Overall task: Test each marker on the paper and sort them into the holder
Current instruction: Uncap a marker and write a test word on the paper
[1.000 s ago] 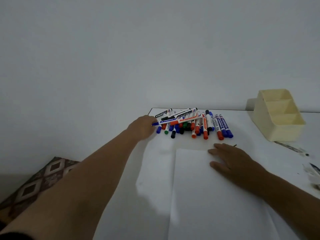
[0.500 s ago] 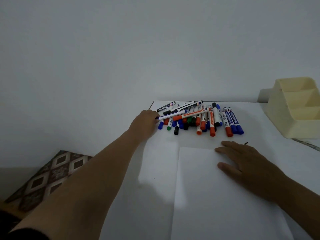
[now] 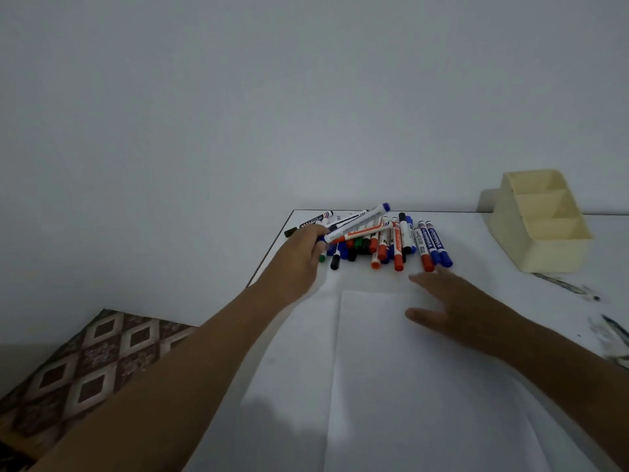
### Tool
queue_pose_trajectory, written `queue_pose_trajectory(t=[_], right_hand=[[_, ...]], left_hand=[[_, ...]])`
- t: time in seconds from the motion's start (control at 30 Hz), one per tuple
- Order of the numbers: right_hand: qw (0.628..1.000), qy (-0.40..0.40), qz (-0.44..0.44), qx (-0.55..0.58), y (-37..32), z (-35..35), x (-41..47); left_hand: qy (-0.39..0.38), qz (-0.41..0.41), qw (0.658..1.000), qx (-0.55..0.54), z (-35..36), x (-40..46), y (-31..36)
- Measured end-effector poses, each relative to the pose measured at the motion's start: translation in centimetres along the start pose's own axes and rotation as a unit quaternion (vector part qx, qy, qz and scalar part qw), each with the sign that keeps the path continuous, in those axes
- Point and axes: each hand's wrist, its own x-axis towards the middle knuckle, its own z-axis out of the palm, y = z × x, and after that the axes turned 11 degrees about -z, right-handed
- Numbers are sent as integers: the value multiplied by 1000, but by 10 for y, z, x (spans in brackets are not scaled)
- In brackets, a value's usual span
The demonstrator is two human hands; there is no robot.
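Tabletop (image 3: pixel 510 301) pile: left hand (image 3: pixel 299 257) raised a marker (image 3: pixel 357 222) (blue-capped).

markers (image 3: pixel 391 238) have printed barrel labels, blue and red, too small and blurred to read; no other text.

Marker pile (image 3: pixel 384 238) behind paper (image 3: pixel 391 369); holder (image 3: pixel 544 240) right, seemingly apart.

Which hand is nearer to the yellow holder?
Right. The right hand lies flat on the paper, left of the holder; the left hand is farther left, gripping a marker.
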Motion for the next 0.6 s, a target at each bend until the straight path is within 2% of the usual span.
queue_pose_trajectory(t=[0.07, 0.13, 0.2, 0.23, 0.3, 0.37, 0.5, 0.6], right_hand=[[997, 69, -16, 34, -21, -11, -6], [972, 159, -36, 171, -45, -21, -11], [889, 251, -37, 381, -65, -27, -12], [850, 288, -27, 440, -71, -29, -13], [793, 327, -5, 514, -78, -31, -18], [756, 333, 2, 564, -82, -30, -23], [757, 335, -22, 560, -87, -28, -28], [759, 344, -14, 553, -86, -24, -28]], left_hand=[[-21, 36, 999, -24, 3, -13, 20], [-41, 49, 997, -43, 5, -25, 39], [-69, 47, 995, -49, 8, -35, 56], [-81, 47, 994, -51, 9, -40, 63], [-88, 44, 993, -73, 11, -46, 71], [-84, 55, 990, -96, 12, -51, 80], [-97, 75, 991, -58, 16, -61, 92], [-56, 88, 995, 2, 16, -61, 91]])
